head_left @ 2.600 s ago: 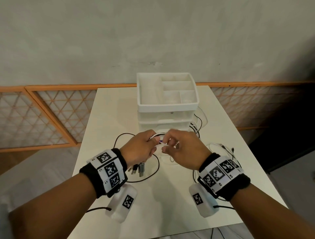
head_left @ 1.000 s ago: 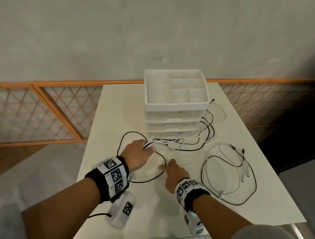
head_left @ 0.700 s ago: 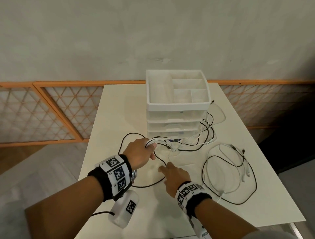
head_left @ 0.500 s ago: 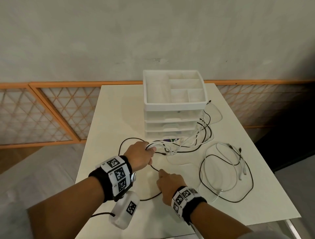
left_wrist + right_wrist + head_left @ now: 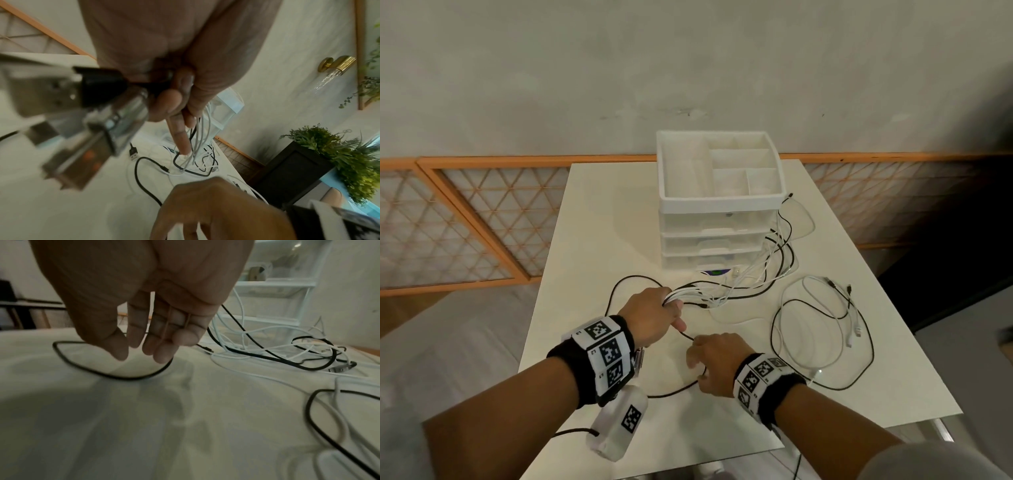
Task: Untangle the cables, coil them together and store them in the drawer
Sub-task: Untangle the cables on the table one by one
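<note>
My left hand (image 5: 669, 308) grips a bundle of white and black cables (image 5: 726, 293) that trails right, past the foot of the white drawer unit (image 5: 719, 202). The left wrist view shows several USB plugs (image 5: 68, 100) sticking out of that fist (image 5: 185, 91), with one finger lying along the strands (image 5: 198, 139). My right hand (image 5: 698, 359) hovers low over a black cable loop (image 5: 674, 389) on the table, fingers hanging loosely. In the right wrist view its fingertips (image 5: 162, 356) just reach that loop (image 5: 127, 378) without closing on it. All drawers look shut.
A second loose pile of black and white cables (image 5: 825, 339) lies on the right of the white table (image 5: 599, 212). The drawer unit stands at the back centre with an open compartment tray on top. The table's near edge (image 5: 859, 425) is close to my forearms.
Both hands were together at the bundle; the right hand let go and came down toward me to the black loop. The left hand kept the bundle and pulled it slightly left.
</note>
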`<state>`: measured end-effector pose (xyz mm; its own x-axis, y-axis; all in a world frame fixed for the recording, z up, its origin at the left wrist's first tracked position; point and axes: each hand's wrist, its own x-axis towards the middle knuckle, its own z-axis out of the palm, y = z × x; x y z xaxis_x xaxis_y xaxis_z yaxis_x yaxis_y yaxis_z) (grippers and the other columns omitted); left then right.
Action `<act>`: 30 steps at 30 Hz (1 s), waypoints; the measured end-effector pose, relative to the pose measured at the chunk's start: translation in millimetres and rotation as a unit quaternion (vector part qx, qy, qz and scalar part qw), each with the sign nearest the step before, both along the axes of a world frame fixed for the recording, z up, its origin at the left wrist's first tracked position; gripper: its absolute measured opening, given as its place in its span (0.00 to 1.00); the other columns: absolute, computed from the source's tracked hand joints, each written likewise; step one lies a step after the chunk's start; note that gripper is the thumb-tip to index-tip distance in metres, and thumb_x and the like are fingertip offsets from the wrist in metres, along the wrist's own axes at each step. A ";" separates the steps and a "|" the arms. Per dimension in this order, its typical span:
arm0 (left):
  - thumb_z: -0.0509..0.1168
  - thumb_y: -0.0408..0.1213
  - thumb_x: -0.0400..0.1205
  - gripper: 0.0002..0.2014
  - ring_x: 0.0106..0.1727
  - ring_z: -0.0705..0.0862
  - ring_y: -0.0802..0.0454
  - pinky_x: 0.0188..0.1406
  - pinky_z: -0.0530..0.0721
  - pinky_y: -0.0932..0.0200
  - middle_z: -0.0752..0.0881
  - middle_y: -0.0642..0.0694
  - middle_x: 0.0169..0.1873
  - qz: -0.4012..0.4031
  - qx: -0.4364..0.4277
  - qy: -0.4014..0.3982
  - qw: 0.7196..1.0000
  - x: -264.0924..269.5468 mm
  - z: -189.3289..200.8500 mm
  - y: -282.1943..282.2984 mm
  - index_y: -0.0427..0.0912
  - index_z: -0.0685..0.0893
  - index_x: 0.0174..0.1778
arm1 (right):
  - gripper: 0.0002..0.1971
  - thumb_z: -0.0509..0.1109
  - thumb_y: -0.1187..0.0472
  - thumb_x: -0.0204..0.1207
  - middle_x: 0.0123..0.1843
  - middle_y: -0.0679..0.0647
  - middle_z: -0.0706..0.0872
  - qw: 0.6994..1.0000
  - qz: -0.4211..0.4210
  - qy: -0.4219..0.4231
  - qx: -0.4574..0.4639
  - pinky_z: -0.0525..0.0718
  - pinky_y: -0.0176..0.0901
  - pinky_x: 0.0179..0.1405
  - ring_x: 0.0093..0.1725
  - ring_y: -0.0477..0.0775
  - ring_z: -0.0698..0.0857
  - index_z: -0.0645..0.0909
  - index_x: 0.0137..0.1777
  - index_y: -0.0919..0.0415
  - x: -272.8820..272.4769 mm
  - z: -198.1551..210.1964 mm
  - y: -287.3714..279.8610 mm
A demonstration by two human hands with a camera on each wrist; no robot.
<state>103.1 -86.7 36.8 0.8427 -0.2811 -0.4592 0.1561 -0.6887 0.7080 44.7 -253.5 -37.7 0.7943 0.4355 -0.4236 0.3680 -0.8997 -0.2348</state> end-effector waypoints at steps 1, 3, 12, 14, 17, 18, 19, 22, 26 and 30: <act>0.56 0.39 0.87 0.10 0.12 0.69 0.61 0.15 0.68 0.65 0.93 0.51 0.41 0.000 -0.001 0.000 1.000 -0.4 -0.3 -0.9 0.42 0.81 0.49 | 0.16 0.69 0.55 0.76 0.64 0.51 0.82 1.000 0.014 0.010 -0.024 0.79 0.50 0.55 0.57 0.60 0.84 0.81 0.63 0.53 -3.2 -3.2 0.4; 0.56 0.39 0.87 0.09 0.11 0.69 0.62 0.15 0.68 0.65 0.94 0.50 0.41 -0.002 -0.002 0.000 1.000 -1.9 0.1 -1.9 0.43 0.81 0.47 | 0.13 0.67 0.58 0.78 0.64 0.55 0.81 0.998 0.027 0.021 -0.055 0.79 0.53 0.55 0.58 0.64 0.83 0.82 0.61 0.57 -12.5 -11.8 4.6; 0.55 0.42 0.88 0.10 0.22 0.75 0.58 0.19 0.72 0.66 0.92 0.55 0.46 -0.014 0.019 -0.017 1.000 -12.2 -5.9 3.2 0.50 0.79 0.45 | 0.14 0.64 0.55 0.77 0.57 0.59 0.82 0.999 0.009 -0.037 0.005 0.81 0.53 0.46 0.49 0.68 0.85 0.82 0.58 0.60 -21.9 -13.9 11.7; 0.54 0.44 0.89 0.09 0.28 0.78 0.61 0.24 0.71 0.66 0.92 0.57 0.47 -0.030 0.031 -0.041 0.998 -11.7 -7.1 4.3 0.52 0.78 0.48 | 0.13 0.64 0.54 0.77 0.55 0.58 0.81 0.992 -0.016 -0.101 0.078 0.83 0.53 0.42 0.45 0.68 0.85 0.84 0.56 0.58 -13.0 4.5 8.3; 0.53 0.45 0.90 0.09 0.32 0.80 0.57 0.28 0.73 0.64 0.93 0.54 0.41 -0.041 0.031 -0.086 0.995 -7.8 -4.3 4.8 0.50 0.78 0.52 | 0.16 0.63 0.48 0.78 0.49 0.57 0.81 0.954 -0.078 -0.207 0.203 0.84 0.50 0.37 0.38 0.63 0.85 0.88 0.51 0.56 13.3 38.9 -8.3; 0.53 0.44 0.90 0.09 0.30 0.80 0.55 0.28 0.74 0.64 0.92 0.52 0.37 -0.033 0.021 -0.095 0.995 -6.1 -2.1 5.5 0.50 0.78 0.52 | 0.17 0.62 0.47 0.78 0.45 0.55 0.80 0.937 -0.097 -0.239 0.236 0.82 0.48 0.36 0.36 0.60 0.83 0.89 0.49 0.56 23.0 51.4 -16.8; 0.53 0.44 0.90 0.10 0.29 0.79 0.54 0.29 0.75 0.63 0.91 0.51 0.33 -0.023 0.011 -0.102 0.994 -3.8 -0.5 6.6 0.49 0.79 0.51 | 0.18 0.63 0.46 0.79 0.42 0.53 0.78 0.921 -0.119 -0.264 0.260 0.81 0.46 0.36 0.35 0.58 0.82 0.90 0.48 0.56 32.1 65.8 -25.7; 0.53 0.43 0.90 0.12 0.27 0.77 0.54 0.30 0.73 0.59 0.87 0.51 0.29 0.005 -0.013 -0.112 0.994 5.1 3.5 11.1 0.48 0.77 0.44 | 0.11 0.69 0.51 0.80 0.36 0.50 0.78 0.877 -0.199 -0.329 0.289 0.79 0.44 0.38 0.34 0.53 0.79 0.91 0.47 0.54 54.6 110.4 -54.9; 0.55 0.44 0.89 0.14 0.22 0.71 0.51 0.24 0.70 0.58 0.84 0.49 0.28 0.058 -0.071 -0.075 0.993 15.5 0.0 20.2 0.45 0.76 0.40 | 0.08 0.72 0.53 0.80 0.31 0.44 0.83 0.826 -0.303 -0.370 0.298 0.79 0.41 0.41 0.31 0.46 0.78 0.90 0.48 0.54 72.6 142.7 -93.9; 0.56 0.43 0.89 0.14 0.21 0.69 0.50 0.26 0.71 0.55 0.83 0.47 0.26 0.070 -0.101 -0.021 0.992 14.4 -4.2 25.0 0.38 0.77 0.44 | 0.08 0.68 0.47 0.81 0.34 0.48 0.86 0.779 -0.394 -0.378 0.309 0.86 0.48 0.41 0.34 0.52 0.87 0.86 0.48 0.48 92.3 146.2 -127.9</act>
